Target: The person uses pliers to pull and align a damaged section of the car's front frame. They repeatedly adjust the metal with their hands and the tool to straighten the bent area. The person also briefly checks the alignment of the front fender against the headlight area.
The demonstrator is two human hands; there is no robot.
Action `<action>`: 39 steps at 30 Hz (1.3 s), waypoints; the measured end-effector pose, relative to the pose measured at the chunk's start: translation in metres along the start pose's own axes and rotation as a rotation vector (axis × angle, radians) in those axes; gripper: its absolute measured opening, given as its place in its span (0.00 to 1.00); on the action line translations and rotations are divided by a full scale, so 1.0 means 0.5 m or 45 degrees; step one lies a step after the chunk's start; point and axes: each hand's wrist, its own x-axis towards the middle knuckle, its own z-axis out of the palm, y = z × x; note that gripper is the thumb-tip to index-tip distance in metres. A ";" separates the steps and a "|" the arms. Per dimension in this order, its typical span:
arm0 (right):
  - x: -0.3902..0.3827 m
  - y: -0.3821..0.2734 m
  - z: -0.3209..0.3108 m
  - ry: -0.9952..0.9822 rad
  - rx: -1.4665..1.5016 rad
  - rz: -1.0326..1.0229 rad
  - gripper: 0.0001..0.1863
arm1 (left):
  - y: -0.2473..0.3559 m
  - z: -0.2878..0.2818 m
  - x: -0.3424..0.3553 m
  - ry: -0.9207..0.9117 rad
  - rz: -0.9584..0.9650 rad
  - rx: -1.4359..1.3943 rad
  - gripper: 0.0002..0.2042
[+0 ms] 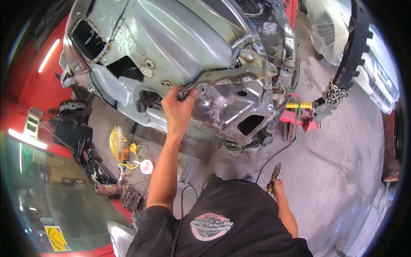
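Observation:
My left hand (180, 107) pinches the near left end of a bent sheet-metal piece (233, 77) between thumb and fingers. This piece lies along the edge of a silver car's bare metal body (171, 38), with scorched, weld-marked spots around it. Just under it is a shiny metal panel (227, 103) with several cut-out holes. Low at my right side, my right hand (277, 185) is closed around a pair of pliers (275, 172). Their jaws point up and away from the car body, touching nothing that I can see.
On the floor at left lie an orange power tool (123, 156), a coiled yellow cord (114, 143), a white tub (147, 166) and a fire extinguisher (108, 189). A red stand (299, 120), cables (314, 156) and a chain-wrapped post (338, 92) are on the right.

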 end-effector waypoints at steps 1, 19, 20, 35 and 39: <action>0.000 0.007 -0.009 -0.006 -0.006 0.010 0.07 | 0.003 0.001 -0.002 0.036 -0.005 0.040 0.14; -0.115 0.037 -0.078 0.317 -0.076 0.161 0.07 | -0.109 -0.041 -0.058 -0.120 -0.289 -0.758 0.16; -0.122 0.037 -0.066 0.354 -0.068 0.194 0.07 | -0.116 -0.042 -0.053 -0.116 -0.257 -0.720 0.14; -0.242 -0.064 0.152 0.327 -0.523 0.201 0.09 | -0.141 -0.081 0.026 -0.339 0.256 -0.412 0.11; -0.269 -0.080 0.188 0.336 -0.690 0.201 0.09 | -0.149 -0.084 0.033 -0.448 0.228 -0.352 0.10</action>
